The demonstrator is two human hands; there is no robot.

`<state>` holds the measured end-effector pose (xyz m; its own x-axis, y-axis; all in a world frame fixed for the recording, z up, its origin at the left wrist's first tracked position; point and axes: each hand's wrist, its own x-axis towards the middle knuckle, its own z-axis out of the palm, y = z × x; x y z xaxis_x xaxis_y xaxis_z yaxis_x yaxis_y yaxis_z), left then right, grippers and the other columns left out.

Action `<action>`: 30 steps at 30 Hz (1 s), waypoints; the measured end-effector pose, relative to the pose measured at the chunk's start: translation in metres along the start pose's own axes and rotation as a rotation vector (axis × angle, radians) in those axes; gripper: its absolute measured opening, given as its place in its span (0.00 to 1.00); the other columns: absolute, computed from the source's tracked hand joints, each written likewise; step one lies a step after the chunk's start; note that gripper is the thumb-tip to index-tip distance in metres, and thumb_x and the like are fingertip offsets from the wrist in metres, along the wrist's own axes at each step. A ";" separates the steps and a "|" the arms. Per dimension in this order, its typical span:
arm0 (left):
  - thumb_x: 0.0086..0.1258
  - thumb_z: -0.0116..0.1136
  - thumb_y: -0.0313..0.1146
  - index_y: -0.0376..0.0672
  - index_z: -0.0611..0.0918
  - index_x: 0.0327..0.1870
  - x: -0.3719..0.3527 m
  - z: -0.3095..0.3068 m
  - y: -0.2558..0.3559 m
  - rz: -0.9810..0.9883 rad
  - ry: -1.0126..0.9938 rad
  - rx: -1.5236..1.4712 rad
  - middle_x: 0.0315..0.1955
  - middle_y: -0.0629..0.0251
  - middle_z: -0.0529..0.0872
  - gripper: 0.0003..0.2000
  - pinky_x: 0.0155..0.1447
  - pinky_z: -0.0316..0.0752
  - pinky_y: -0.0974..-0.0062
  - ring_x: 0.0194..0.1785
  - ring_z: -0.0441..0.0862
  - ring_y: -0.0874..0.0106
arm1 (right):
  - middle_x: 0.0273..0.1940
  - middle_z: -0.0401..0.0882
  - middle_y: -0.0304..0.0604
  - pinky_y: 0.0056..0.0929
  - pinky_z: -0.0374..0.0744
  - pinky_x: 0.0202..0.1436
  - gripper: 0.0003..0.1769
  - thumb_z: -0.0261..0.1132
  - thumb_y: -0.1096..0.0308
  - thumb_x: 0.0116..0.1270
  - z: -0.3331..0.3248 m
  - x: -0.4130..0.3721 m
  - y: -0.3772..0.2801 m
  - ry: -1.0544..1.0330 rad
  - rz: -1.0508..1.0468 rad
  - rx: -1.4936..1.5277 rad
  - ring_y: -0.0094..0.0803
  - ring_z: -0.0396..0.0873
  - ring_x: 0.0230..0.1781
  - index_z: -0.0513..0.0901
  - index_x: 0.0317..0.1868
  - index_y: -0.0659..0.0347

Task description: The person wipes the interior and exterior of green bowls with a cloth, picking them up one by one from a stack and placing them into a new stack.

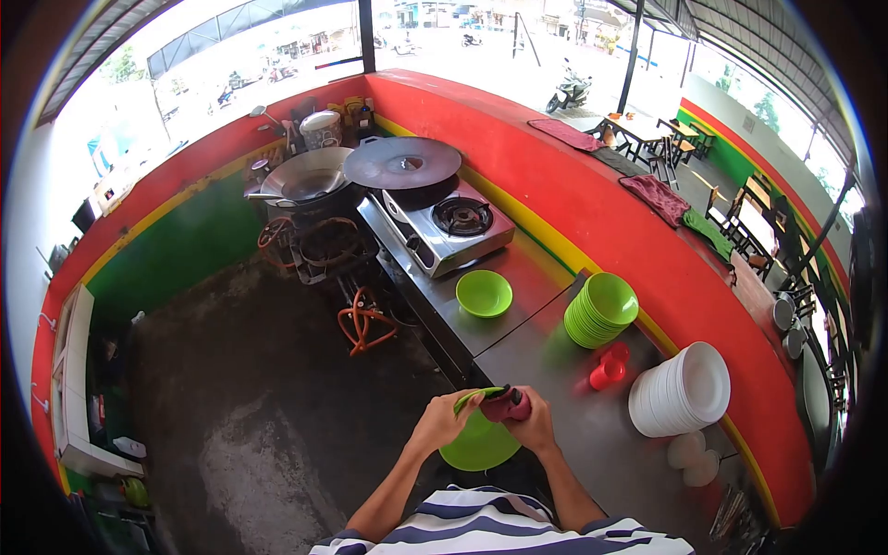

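Both of my hands are close together near the counter's front edge. My left hand grips the rim of a green bowl, with its fingers bent over the edge. My right hand is closed on a dark red cloth, which lies against the bowl's upper rim. Another green bowl sits alone on the steel counter ahead. To the right stands a stack of green bowls, with red cups beside it.
A gas stove and a large dark pan are at the back of the counter. White plates are stacked at the right. Cloths hang over the red wall. An orange metal stand is on the floor side.
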<state>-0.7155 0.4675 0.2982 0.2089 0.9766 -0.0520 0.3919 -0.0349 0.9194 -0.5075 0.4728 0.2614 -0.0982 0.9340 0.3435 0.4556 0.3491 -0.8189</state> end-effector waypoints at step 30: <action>0.79 0.58 0.47 0.36 0.78 0.66 0.027 0.021 0.010 0.134 0.027 -0.152 0.52 0.54 0.88 0.25 0.59 0.76 0.75 0.56 0.84 0.73 | 0.40 0.85 0.41 0.31 0.82 0.50 0.22 0.77 0.76 0.52 -0.009 -0.019 0.040 0.177 0.300 0.193 0.30 0.85 0.43 0.83 0.49 0.63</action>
<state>-0.6874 0.4887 0.2979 0.2255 0.9706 0.0836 0.2220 -0.1348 0.9657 -0.4795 0.4686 0.2267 0.1757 0.9749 0.1365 0.2647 0.0867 -0.9604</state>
